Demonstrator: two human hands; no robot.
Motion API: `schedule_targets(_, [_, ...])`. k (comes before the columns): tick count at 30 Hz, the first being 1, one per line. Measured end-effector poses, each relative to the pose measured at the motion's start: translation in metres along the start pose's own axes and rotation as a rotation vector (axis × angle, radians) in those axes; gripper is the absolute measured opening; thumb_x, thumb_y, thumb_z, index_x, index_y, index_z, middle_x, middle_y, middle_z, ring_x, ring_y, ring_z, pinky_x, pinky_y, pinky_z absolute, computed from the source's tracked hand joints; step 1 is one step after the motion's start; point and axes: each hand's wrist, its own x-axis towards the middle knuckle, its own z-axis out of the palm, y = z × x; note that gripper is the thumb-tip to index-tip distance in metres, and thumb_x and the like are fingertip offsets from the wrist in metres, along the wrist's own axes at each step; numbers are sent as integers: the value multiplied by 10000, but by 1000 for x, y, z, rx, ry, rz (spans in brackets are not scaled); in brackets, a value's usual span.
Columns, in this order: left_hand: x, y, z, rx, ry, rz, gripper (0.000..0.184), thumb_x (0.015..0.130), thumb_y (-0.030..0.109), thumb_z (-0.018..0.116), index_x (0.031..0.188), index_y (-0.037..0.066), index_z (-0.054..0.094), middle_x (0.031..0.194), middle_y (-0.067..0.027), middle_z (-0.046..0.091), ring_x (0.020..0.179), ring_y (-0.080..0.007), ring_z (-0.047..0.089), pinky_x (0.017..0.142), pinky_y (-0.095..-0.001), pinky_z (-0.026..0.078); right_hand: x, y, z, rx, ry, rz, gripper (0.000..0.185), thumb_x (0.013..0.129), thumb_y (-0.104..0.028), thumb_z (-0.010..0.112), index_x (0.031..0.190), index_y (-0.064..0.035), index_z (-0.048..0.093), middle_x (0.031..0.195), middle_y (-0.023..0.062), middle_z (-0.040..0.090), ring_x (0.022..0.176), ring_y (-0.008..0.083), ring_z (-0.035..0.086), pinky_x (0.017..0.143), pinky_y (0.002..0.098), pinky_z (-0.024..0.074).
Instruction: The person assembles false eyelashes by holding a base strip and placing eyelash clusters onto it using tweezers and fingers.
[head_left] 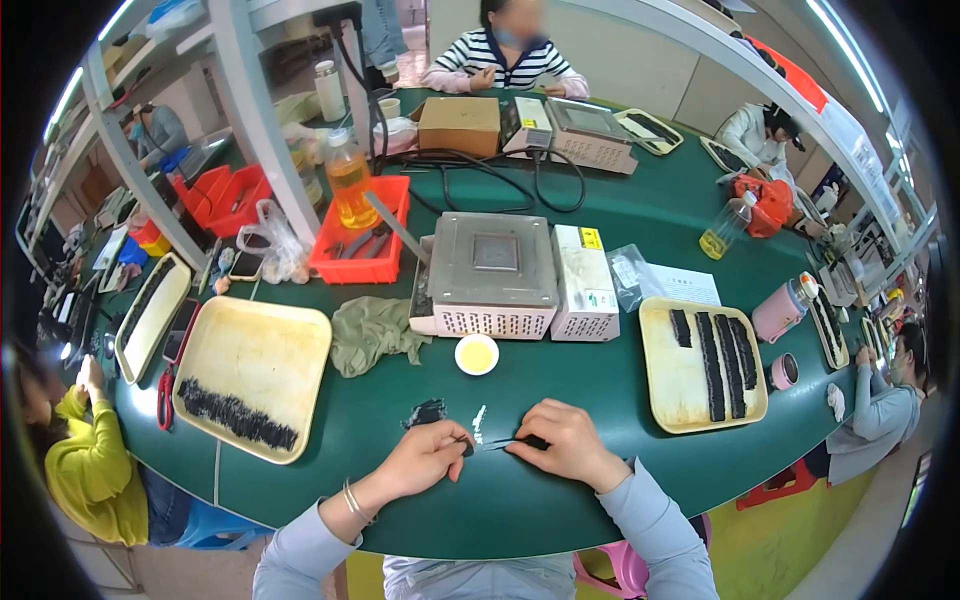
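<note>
My right hand (562, 440) is closed around a pair of tweezers (500, 443), whose tips point left. Facing it, my left hand (428, 458) pinches a small black piece (467, 447) close to those tips. What the piece is exactly, I cannot make out. Just beyond my left fingers lies a small heap of black strips (428, 411) on the green table (400, 535). Small white bits (479, 422) form a short line between the hands. A little white dish (477, 355) of yellow liquid sits farther forward.
A tray (250, 335) with black pieces stands left, another tray (665, 385) with black strips right. A grey cloth (375, 332) lies beside a metal-topped machine (495, 260). Behind are a red bin (360, 262) and cables. Several people sit around the table.
</note>
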Motion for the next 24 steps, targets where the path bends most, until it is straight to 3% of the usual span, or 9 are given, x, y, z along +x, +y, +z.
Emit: schedule_targets(24, [-4, 0, -1, -7, 17, -18, 149, 943, 40, 492, 1060, 14, 581, 637, -9, 602, 480, -29, 422, 450, -199, 330, -2, 0, 4, -6, -3, -9, 214, 724, -163, 793, 755, -60, 608, 772, 48, 619, 695, 234, 608, 574, 334, 495])
